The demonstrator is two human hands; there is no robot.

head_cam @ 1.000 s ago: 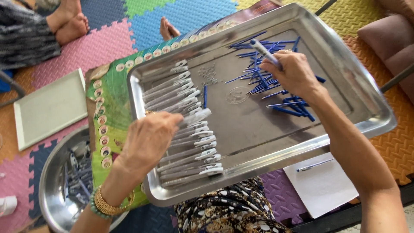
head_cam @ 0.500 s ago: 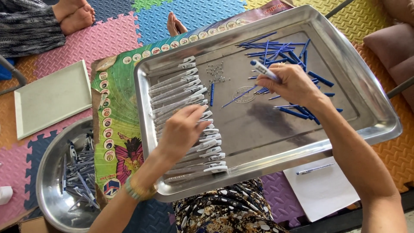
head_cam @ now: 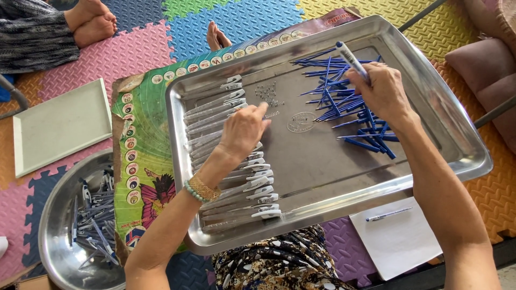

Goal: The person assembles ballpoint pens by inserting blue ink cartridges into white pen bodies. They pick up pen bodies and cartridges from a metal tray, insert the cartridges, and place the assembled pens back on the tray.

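A large steel tray (head_cam: 457, 115) rests on my lap. Down its left side lies a row of clear pen barrels with white clips (head_cam: 242, 185). A pile of blue ink refills (head_cam: 349, 110) covers the right part, and a cluster of tiny springs (head_cam: 269, 95) sits near the top middle. My left hand (head_cam: 244, 129) stretches over the barrels with its fingertips at the springs; what they pinch is hidden. My right hand (head_cam: 382, 90) hovers above the refills, gripping a white and blue pen (head_cam: 350, 58) that points up-left.
A round steel bowl (head_cam: 54, 215) with several pens lies at lower left. A white board (head_cam: 59, 126) lies on the foam floor mats. A colourful printed sheet (head_cam: 142, 156) sits under the tray. A paper (head_cam: 398, 241) bears one pen. Another person's feet (head_cam: 91, 21) show at top left.
My left hand has moved up from the lower barrels to the springs. My right hand, still holding the pen, has drifted slightly up and right over the refills.
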